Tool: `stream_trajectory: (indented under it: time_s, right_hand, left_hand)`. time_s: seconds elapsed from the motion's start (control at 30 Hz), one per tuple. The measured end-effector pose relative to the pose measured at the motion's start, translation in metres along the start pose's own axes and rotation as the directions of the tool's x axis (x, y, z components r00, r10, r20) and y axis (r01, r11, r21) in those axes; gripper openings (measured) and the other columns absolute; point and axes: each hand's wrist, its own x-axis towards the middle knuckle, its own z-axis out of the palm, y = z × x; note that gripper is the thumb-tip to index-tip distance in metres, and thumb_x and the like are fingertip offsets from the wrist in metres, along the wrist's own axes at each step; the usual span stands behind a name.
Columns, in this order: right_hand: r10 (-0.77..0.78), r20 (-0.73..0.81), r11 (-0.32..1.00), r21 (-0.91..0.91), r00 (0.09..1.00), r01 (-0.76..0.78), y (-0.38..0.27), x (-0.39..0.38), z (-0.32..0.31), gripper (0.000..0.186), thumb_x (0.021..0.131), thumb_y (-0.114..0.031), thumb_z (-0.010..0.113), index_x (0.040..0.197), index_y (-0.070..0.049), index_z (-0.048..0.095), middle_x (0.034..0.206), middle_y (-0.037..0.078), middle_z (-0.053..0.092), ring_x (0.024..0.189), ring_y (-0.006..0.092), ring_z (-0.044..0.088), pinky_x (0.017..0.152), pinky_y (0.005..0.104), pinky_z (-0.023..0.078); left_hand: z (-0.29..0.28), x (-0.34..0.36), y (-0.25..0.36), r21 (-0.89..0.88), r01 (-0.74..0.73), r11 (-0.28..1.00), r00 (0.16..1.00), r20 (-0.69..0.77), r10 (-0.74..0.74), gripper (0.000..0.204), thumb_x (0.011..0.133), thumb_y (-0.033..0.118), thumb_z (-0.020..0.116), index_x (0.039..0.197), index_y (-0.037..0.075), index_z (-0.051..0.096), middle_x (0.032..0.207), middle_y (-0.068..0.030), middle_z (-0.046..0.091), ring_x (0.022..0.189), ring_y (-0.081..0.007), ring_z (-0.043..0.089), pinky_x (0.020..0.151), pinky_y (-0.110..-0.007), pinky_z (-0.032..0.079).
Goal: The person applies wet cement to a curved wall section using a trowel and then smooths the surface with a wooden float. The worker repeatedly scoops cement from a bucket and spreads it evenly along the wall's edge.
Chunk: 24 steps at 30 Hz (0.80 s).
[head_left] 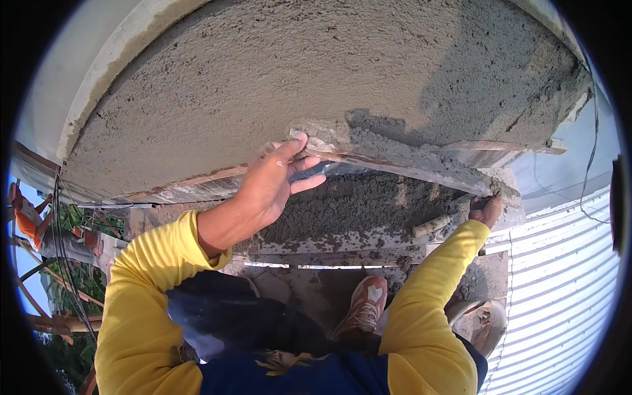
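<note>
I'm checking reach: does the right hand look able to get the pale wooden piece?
Probably yes: the pale wooden piece lies close by, apparently unobstructed, though the right hand grips the long board.

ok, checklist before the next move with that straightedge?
1. Right hand closed on straightedge: ok.
2. Left hand firm at the opposite end: cannot tell; thumb there, fingers partly spread.
3. Straightedge clean: not ok, mortar caked along it.
4. Short pale piece apart from right hand: ok.
5. Both feet planted: cannot tell; one shoe shows well.
6. Orange-shirted co-worker away from straightedge: ok, far left.
</note>
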Motion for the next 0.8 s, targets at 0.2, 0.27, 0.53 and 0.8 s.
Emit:
stream_trajectory:
  time_s: [0.2, 0.27, 0.53, 0.8]
  right_hand:
    - [-0.426, -0.172, 0.812, -0.505, 0.888, 0.292, 0.024, -0.078, 0.004, 0.052, 0.102, -0.052, 0.067, 0.117, -0.002, 0.069, 0.084, 0.012, 0.070, 0.070, 0.0264, 0.068, 0.059, 0.0449, 0.056]
    - [-0.594, -0.009, 0.444, -0.838, 0.804, 0.318, 0.061, -0.102, 0.032, 0.071, 0.099, -0.061, 0.065, 0.134, 0.001, 0.063, 0.108, 0.021, 0.070, 0.091, 0.0376, 0.072, 0.077, 0.0511, 0.058]
    - [-0.382, 0.241, -0.107, -0.970, 0.892, 0.217, 0.100, -0.172, 0.063, 0.072, 0.096, -0.072, 0.059, 0.128, -0.009, 0.074, 0.125, 0.027, 0.073, 0.116, 0.0485, 0.069, 0.095, 0.0584, 0.056]
    - [0.073, 0.105, 0.698, -0.716, 0.992, 0.024, 0.180, -0.179, 0.065, 0.062, 0.097, -0.047, 0.077, 0.124, 0.005, 0.060, 0.090, 0.021, 0.074, 0.070, 0.0319, 0.074, 0.057, 0.0444, 0.061]
  left_hand:
    - [-0.113, 0.027, -0.058, 0.092, 0.294, 0.951, 0.954, -0.091, -0.286, 0.029, 0.108, 0.038, 0.058, 0.119, 0.011, 0.055, 0.107, -0.0046, 0.051, 0.096, -0.0236, 0.062, 0.095, -0.059, 0.062]
    - [-0.184, 0.052, -0.091, 0.120, 0.529, 0.840, 0.840, -0.213, -0.499, 0.034, 0.105, 0.048, 0.056, 0.118, 0.016, 0.056, 0.101, -0.0050, 0.050, 0.088, -0.0247, 0.062, 0.089, -0.059, 0.063]
    - [-0.293, 0.088, -0.156, 0.021, 0.748, 0.664, 0.645, -0.265, -0.717, 0.043, 0.100, 0.059, 0.052, 0.106, 0.017, 0.059, 0.078, -0.0049, 0.054, 0.060, -0.0210, 0.053, 0.055, -0.041, 0.055]
    - [-0.287, 0.036, -0.134, 0.153, 0.469, 0.870, 0.882, -0.020, -0.471, 0.043, 0.099, 0.048, 0.071, 0.118, 0.014, 0.053, 0.097, -0.0057, 0.057, 0.075, -0.0215, 0.066, 0.066, -0.044, 0.059]
